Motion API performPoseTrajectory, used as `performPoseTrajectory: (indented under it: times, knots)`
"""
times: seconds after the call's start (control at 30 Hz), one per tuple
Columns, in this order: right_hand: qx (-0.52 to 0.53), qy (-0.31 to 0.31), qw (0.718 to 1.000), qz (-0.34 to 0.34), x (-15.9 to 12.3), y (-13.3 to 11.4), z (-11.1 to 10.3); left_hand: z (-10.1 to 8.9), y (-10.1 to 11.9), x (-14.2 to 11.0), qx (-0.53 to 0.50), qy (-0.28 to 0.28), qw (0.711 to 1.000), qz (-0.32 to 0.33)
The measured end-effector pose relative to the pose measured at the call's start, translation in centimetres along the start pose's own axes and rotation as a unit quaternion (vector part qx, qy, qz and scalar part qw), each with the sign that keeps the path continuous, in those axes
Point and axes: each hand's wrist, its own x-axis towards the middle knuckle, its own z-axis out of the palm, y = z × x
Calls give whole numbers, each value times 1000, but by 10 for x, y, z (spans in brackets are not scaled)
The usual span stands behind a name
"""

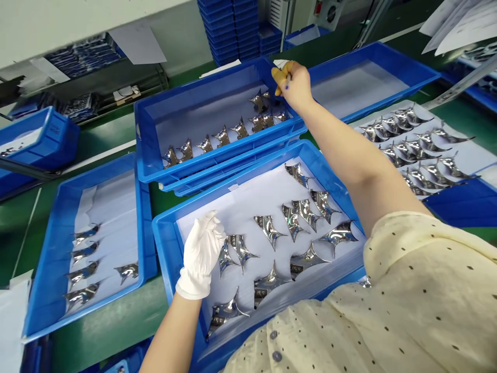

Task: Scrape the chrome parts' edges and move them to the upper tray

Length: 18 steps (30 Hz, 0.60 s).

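Note:
My left hand [202, 251], in a white glove, is over the near blue tray [165, 235] with its fingers curled together. What they hold, if anything, is hidden. Right beside the glove lies a shiny metal piece [225, 258] with pointed corners, partly covered by the hand; I cannot tell whether they touch. More chrome-like pieces [267, 228] lie about on the tray's white liner. My right hand [294, 85], with yellow finger covers, reaches to the right end of the far blue tray [145, 140]. Its fingers are pinched around a small slim thing with a blue spot, too small to name.
The far tray, stacked on others, holds a row of metal pieces [222, 136]. A left tray [46, 248] has several more. On the right, a white sheet [479, 147] bears rows of pieces. Another lined blue tray [421, 70] stands behind my right arm. Blue trays [229, 31] are stacked behind.

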Motion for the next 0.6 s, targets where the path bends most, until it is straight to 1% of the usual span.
performPoseTrajectory:
  times: [0.03, 0.1, 0.13, 0.17, 0.23, 0.3, 0.33, 0.37, 0.47, 0.53, 0.57, 0.6]
  knots:
    - [-1, -15, 1000, -12, -20, -3, -11, -1, 0, -1, -1, -7, 1000, -3]
    - [-22, -68, 997, -39, -69, -6, -29, -1, -1, -4, -5, -15, 1000, -10]
    - [-41, -95, 994, -46, -94, -6, -35, 0, -2, -5, -7, -18, 1000, -13]
    - [-88, -127, 987, -51, -118, -5, -38, 0, -3, -5, -9, -23, 1000, -17]
    - [-230, -190, 954, -25, -159, -1, -36, 3, -6, -6, -10, -33, 999, -26]
    - [-328, -221, 918, 19, -186, 4, -24, 5, -8, -6, -4, -45, 999, -29]
    - [-344, -220, 912, 40, -193, 6, -16, 6, -9, -6, 2, -50, 998, -30]
    - [-346, -215, 912, 53, -198, 9, -8, 6, -10, -5, 8, -53, 998, -29]
    - [-328, -187, 923, 72, -198, 10, 8, 4, -12, -3, 27, -54, 998, -24]
    - [-320, -159, 930, 84, -196, 4, 8, 0, -14, -2, 44, -54, 997, -12]
    - [-297, -136, 941, 90, -198, -3, 6, -1, -16, -1, 59, -58, 997, 0]
    - [-247, -107, 958, 93, -201, -11, 2, -3, -18, -2, 83, -69, 994, 14]
